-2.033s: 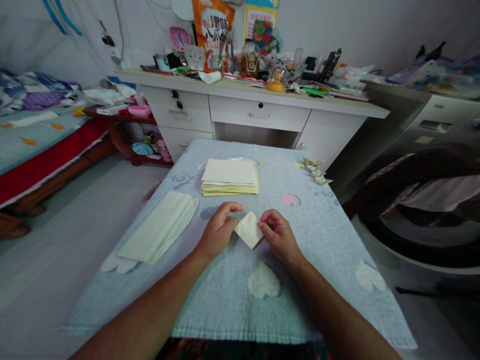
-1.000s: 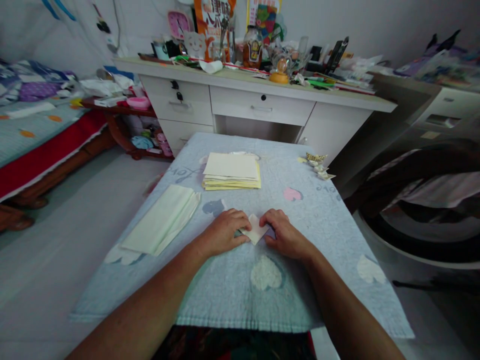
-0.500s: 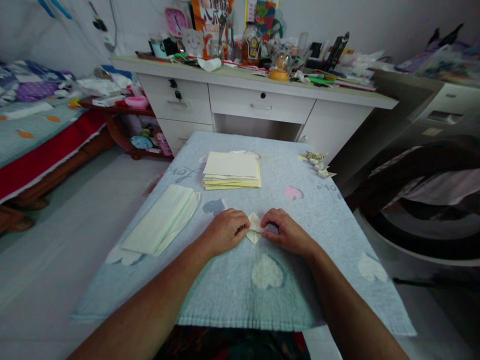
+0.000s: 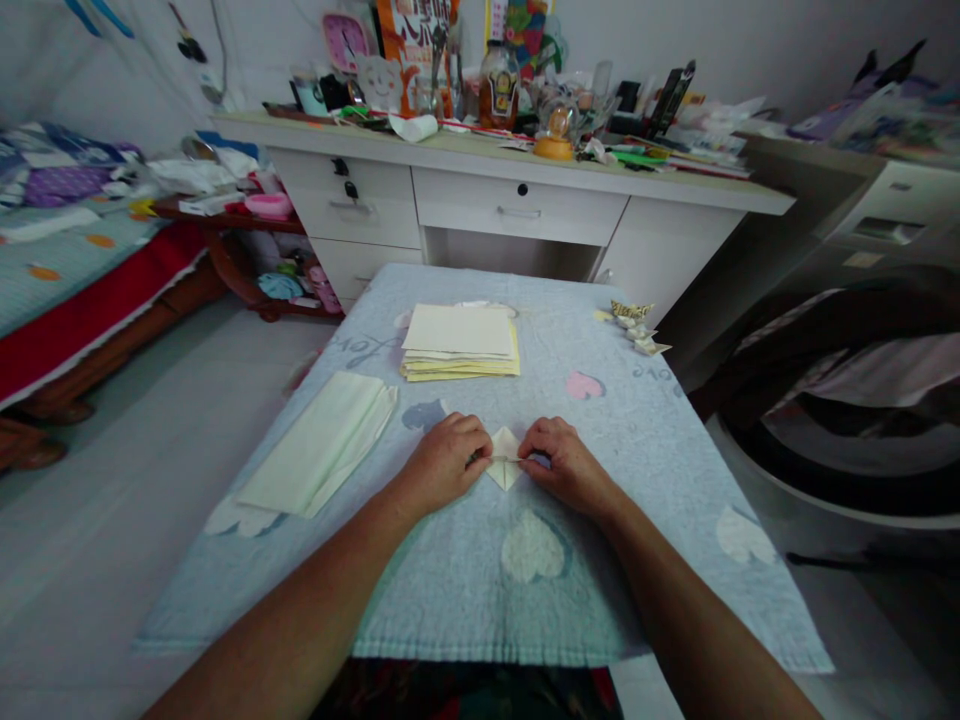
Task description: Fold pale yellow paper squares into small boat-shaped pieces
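Observation:
A small piece of cream paper (image 4: 505, 474), folded into a diamond with a crease across its middle, lies on the cloth-covered table between my hands. My left hand (image 4: 452, 455) pinches its left corner between thumb and fingers. On the other side, my right hand (image 4: 562, 460) grips the right corner the same way. Beyond them sits a stack of cream and yellow paper sheets (image 4: 459, 332). To the left rests a folded bundle of pale paper (image 4: 319, 445). Several small folded paper pieces (image 4: 637, 325) lie at the far right of the table.
A pale blue cloth with heart prints (image 4: 585, 620) covers the table. Behind it stands a white desk (image 4: 521, 205) crowded with a jar (image 4: 499, 85), a pink clock (image 4: 345, 42) and other items. A washing machine (image 4: 847, 240) is at the right, a bed (image 4: 82, 260) at the left.
The paper's middle fold now shows as a thin raised line across the diamond, with more of the upper part visible. Both hands stay at its corners; the view has shifted slightly.

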The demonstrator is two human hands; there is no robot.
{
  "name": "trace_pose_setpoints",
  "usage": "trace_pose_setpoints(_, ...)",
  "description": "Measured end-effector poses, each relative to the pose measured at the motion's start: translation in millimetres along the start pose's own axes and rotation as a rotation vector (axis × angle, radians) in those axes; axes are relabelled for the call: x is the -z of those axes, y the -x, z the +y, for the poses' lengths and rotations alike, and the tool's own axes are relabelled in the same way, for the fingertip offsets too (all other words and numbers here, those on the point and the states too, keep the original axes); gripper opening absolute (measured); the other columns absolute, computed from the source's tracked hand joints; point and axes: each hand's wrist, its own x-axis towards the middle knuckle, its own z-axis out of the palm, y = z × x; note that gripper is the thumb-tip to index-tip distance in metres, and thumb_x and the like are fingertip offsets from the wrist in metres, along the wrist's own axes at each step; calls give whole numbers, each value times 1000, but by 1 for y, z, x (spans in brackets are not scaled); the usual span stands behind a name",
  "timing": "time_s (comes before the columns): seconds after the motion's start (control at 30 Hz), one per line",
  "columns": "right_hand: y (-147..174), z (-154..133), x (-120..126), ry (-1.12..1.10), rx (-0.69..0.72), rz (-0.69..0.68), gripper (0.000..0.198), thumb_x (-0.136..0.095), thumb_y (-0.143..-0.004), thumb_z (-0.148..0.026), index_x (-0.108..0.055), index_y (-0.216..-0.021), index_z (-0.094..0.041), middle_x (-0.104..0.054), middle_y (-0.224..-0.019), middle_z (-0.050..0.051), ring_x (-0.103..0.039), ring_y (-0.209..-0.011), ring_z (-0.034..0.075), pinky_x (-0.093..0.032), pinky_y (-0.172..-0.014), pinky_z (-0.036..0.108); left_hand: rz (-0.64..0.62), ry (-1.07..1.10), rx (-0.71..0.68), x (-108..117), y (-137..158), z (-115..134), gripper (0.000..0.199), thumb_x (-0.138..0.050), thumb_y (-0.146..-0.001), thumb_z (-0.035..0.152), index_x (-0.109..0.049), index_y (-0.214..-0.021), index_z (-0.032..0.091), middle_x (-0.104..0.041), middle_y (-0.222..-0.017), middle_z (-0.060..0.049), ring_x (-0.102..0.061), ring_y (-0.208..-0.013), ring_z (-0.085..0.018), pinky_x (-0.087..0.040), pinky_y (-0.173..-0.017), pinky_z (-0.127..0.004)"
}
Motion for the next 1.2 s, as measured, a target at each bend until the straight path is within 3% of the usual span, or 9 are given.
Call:
trace_pose_setpoints(0.57,1,3,5,48,-74,-39,4,-64,-83,-17,-65,-80,-19,-59,-90,3,-48,-89,18,-32,-82,33,23,45,54,0,-1,-3,9,-62,-83,24,-62,-76,18,-58,-83,-2,-52,-85,-18,-40,-80,-32)
trace_pose_setpoints(0.93,-4,-6,-4,202,-157,-28,16,-51,-90,-20,-64,-81,-18,-55,-91,6,-43,-87,20,-31,-79,33,96,8,116,-5,0,-4,12,-60,-83,25,-61,-73,18,-55,-87,-2,-51,-88,-19,-39,-85,-37)
trace_pose_setpoints(1.2,-5,-6,-10,281,-200,-24,18,-47,-92,-23,-62,-83,-18,-54,-94,8,-43,-89,22,-31,-78,35,53,39,105,-1,0,-8,8,-65,-79,24,-60,-74,19,-55,-90,-2,-50,-91,-20,-38,-85,-36)
